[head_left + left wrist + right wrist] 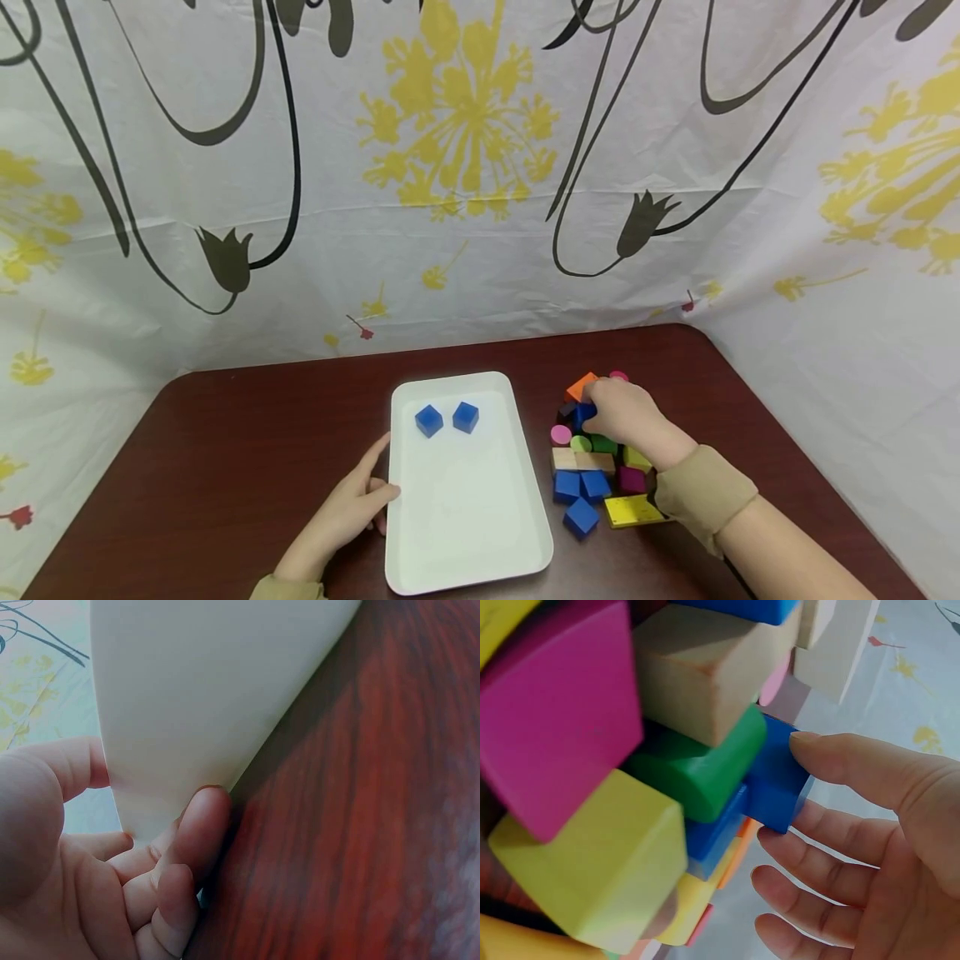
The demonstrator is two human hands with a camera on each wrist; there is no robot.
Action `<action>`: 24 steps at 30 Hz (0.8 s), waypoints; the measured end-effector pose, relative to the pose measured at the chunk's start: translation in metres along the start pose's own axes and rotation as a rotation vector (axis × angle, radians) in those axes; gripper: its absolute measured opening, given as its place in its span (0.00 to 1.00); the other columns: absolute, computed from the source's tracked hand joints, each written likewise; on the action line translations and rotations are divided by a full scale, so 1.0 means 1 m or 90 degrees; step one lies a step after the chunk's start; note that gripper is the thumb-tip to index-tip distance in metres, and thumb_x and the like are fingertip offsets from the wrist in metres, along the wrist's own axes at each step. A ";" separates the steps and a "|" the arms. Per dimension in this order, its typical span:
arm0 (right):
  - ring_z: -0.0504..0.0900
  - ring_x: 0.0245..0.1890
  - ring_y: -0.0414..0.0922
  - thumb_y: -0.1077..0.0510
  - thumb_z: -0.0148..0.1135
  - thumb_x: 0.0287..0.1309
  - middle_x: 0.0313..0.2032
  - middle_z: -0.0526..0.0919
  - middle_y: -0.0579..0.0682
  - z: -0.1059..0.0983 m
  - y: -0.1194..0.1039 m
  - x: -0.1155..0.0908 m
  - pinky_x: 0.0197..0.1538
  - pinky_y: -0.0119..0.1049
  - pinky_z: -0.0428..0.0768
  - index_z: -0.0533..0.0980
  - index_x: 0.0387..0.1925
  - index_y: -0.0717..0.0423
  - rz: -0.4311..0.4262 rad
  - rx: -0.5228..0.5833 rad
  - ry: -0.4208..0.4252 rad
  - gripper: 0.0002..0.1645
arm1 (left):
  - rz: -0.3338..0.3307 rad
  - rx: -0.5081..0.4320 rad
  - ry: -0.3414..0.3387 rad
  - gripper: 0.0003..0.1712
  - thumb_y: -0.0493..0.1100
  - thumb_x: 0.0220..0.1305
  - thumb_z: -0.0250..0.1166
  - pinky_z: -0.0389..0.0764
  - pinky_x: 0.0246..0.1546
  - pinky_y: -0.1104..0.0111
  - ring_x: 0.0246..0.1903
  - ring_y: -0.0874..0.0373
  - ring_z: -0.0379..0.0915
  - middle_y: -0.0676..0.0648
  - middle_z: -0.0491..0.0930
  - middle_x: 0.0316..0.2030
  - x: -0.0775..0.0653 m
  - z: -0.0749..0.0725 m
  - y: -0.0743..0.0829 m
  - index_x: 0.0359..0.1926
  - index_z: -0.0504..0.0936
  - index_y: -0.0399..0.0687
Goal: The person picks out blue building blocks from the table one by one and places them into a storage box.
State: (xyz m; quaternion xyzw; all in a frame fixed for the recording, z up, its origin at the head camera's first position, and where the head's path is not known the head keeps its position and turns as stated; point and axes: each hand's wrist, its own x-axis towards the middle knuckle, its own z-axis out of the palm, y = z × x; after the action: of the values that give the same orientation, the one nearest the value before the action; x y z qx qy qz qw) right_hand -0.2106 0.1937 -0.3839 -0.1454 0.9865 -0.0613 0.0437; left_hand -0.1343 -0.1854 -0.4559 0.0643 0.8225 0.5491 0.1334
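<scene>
A screened tabletop nook, wider room unclear: flowered sheeting (495, 283) close behind a dark table (247, 450).

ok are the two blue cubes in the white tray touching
Apart: the head view shows bare white tray between the left blue cube and the right blue cube.

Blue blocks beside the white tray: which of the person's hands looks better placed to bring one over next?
Probably the right hand: its grip is on a blue block, next to a green block. The left hand holds the left edge of the white tray, so it seems better suited to steadying.
</scene>
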 end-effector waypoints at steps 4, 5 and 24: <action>0.72 0.29 0.45 0.54 0.70 0.45 0.32 0.78 0.48 -0.005 -0.002 -0.001 0.32 0.41 0.76 0.78 0.35 0.55 0.001 0.008 0.003 0.14 | 0.002 0.001 -0.001 0.43 0.38 0.59 0.58 0.70 0.14 0.66 0.14 0.50 0.72 0.46 0.76 0.19 0.000 0.000 -0.001 0.70 0.45 0.58; 0.71 0.29 0.45 0.54 0.70 0.45 0.31 0.77 0.48 -0.006 -0.003 -0.001 0.31 0.40 0.76 0.78 0.34 0.54 0.000 0.009 0.005 0.14 | 0.002 0.001 -0.002 0.43 0.38 0.59 0.58 0.70 0.14 0.66 0.14 0.50 0.72 0.46 0.76 0.19 0.000 0.000 -0.001 0.70 0.45 0.58; 0.74 0.31 0.43 0.48 0.69 0.46 0.32 0.78 0.47 -0.036 -0.042 0.004 0.32 0.39 0.77 0.78 0.35 0.53 -0.067 0.023 0.068 0.17 | -0.003 0.009 0.002 0.43 0.37 0.59 0.58 0.70 0.15 0.66 0.14 0.50 0.72 0.46 0.75 0.18 0.000 0.000 0.001 0.70 0.45 0.56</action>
State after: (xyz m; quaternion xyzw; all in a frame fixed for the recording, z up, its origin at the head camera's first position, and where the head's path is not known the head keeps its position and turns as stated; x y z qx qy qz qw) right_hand -0.2064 0.1565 -0.3434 -0.1932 0.9771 -0.0887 -0.0098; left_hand -0.1341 -0.1850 -0.4552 0.0625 0.8266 0.5434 0.1327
